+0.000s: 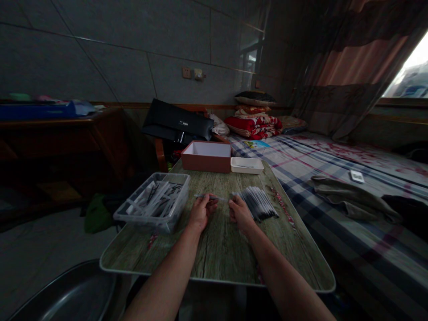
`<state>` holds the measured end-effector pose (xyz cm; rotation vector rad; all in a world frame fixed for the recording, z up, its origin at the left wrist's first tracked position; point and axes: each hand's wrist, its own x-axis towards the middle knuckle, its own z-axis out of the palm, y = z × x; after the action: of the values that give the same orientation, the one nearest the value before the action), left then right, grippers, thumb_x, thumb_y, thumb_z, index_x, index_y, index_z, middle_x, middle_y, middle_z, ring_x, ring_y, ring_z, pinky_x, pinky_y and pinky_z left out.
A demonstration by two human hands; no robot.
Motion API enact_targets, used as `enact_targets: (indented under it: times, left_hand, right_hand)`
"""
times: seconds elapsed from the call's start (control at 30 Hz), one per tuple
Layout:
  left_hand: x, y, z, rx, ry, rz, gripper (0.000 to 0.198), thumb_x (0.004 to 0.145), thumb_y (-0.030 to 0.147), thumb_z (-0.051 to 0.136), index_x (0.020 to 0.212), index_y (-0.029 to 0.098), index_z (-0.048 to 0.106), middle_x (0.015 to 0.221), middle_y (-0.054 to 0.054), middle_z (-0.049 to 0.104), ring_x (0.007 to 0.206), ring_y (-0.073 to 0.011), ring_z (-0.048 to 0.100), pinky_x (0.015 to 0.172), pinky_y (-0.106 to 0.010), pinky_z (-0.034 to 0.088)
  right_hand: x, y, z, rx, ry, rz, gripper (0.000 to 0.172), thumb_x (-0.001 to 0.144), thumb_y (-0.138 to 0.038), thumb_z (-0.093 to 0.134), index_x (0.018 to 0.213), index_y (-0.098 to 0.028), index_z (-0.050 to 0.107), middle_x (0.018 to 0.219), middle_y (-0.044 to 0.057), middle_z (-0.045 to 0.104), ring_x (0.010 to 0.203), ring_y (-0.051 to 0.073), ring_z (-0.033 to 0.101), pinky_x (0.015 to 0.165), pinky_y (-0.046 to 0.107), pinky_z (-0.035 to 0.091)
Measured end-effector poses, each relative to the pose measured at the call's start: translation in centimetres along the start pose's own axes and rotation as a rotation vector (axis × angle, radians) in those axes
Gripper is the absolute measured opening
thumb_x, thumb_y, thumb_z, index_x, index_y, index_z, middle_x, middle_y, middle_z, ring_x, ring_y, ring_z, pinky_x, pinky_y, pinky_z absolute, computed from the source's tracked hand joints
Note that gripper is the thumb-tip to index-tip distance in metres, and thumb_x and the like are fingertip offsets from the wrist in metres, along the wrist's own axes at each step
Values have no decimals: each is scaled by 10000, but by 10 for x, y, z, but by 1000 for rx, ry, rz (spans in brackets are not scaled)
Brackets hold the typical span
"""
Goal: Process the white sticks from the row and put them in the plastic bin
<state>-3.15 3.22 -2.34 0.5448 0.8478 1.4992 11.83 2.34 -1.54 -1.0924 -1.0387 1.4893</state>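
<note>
My left hand point(202, 211) is closed in a pinch around a thin, pen-like stick point(219, 199). Its clear end points toward my right hand point(240, 213), whose thumb and fingers are pressed together close to that end. Whether the right fingers touch the stick, or grip some small part, is too blurred to tell. Just beyond the right hand lies a row of slim pen-like sticks point(257, 200), pale along their length with dark ends toward me. Left of my left hand stands a clear plastic bin point(170, 219) filled with loose white and black slender pieces point(157, 198).
A brown box point(207, 163) with a white inside stands at the far edge of the wood-patterned table point(220, 263), beside a shallow white tray point(246, 169). A bed point(301, 160) runs along the right. A metal basin point(73, 294) sits low at left.
</note>
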Motion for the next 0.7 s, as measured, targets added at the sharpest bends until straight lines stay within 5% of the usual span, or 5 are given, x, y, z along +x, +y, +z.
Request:
enact_targets:
  times: [0.17,0.43,0.7]
  left_hand:
    - [-2,1,-1,22,30,13,133,812,294,666,820,169,620,776,-22,701,669,-141,666,544,-226,519]
    - [-6,2,0,-7,10,40,82,831,262,659,802,186,647,758,-23,686,686,-152,647,587,-240,499]
    - [1,16,-5,-450,104,-165,304,956,154,375,783,140,624,697,-35,646,576,-80,615,564,-184,522]
  right_hand:
    - [-6,-11,-3,292,-141,185,275,614,-278,561,834,-239,401,626,-84,503,390,62,375,349,167,164]
    - [-5,-6,-6,167,-219,251,301,665,-344,671,731,-205,412,528,-94,422,350,28,282,333,144,99]
    - [-19,-18,-24,30,-929,527,288,653,-276,710,657,-192,434,438,-117,318,337,13,180,322,125,104]
